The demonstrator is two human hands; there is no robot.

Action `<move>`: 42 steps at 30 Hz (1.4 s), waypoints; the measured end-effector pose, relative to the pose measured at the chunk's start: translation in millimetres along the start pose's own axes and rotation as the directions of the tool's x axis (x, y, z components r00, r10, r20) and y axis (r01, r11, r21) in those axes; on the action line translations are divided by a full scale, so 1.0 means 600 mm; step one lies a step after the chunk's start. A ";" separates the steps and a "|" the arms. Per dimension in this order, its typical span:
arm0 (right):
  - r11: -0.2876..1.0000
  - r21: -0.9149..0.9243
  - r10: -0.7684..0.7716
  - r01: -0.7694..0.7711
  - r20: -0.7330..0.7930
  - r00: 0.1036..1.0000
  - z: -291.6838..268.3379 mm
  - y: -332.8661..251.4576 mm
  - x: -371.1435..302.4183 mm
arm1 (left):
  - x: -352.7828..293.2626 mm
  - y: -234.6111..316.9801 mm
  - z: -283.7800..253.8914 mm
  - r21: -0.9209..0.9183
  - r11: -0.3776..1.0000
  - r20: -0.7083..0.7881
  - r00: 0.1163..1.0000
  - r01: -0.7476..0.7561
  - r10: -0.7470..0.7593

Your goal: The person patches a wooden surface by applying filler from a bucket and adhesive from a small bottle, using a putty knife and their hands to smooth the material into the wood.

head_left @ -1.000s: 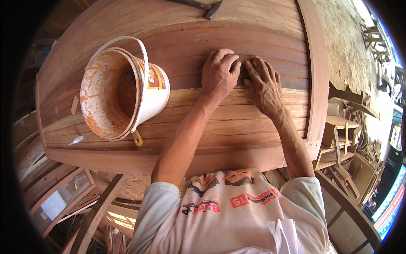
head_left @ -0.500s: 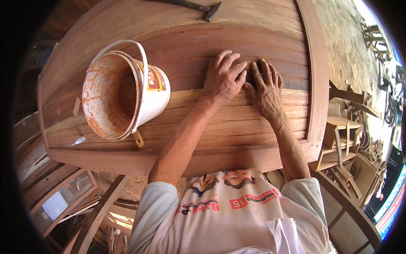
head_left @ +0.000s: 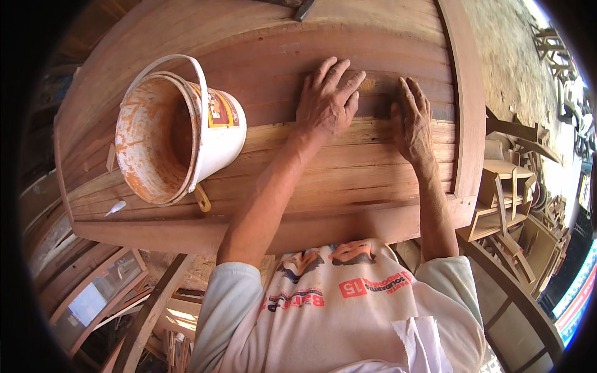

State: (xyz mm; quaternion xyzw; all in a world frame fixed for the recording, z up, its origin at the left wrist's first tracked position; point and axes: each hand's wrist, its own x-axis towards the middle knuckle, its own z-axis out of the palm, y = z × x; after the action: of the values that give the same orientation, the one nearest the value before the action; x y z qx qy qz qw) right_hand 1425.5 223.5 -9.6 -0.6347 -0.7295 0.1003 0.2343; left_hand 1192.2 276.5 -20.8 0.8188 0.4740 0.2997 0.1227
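A large wooden panel of plank-like strips lies before me, its upper band darker reddish brown and its lower strips paler. On the dark band my left hand lies palm down with its fingers spread. Farther right, my right hand is tilted on its side, fingers stretched out and close together, touching the panel near the edge of the dark band. Between the two hands shows a small yellowish-brown patch; whether it is bare wood or something on it, I cannot tell. Neither hand visibly holds anything.
A white bucket, stained orange-brown inside, stands on the panel at left. A yellowish handle pokes out beside it, near a small white object. A hammer lies at the far edge. Wooden shelf pieces stand at right.
My hands have moved apart: the right one slid right and turned onto its side, the left shifted slightly away from me. The yellowish patch between them has come into view.
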 end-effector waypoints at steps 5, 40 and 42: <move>0.998 -0.043 -0.037 0.039 0.053 0.998 -0.002 -0.027 -0.014 | 0.002 -0.001 0.000 -0.018 1.000 -0.017 1.000 0.002 -0.002; 0.991 -0.136 0.022 -0.013 0.065 0.998 0.037 -0.087 0.011 | 0.009 -0.009 0.005 -0.085 0.996 -0.090 0.995 0.031 -0.039; 0.991 -0.134 -0.003 0.015 0.090 0.996 0.037 -0.100 0.010 | 0.005 -0.012 0.008 -0.119 0.992 -0.126 0.991 0.038 -0.053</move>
State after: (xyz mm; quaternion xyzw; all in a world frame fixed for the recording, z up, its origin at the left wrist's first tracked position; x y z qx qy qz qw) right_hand 1362.1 222.1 -1.1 -0.6406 -0.7473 0.0781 0.1583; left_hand 1191.1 283.1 -27.0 0.7781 0.4814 0.3761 0.1460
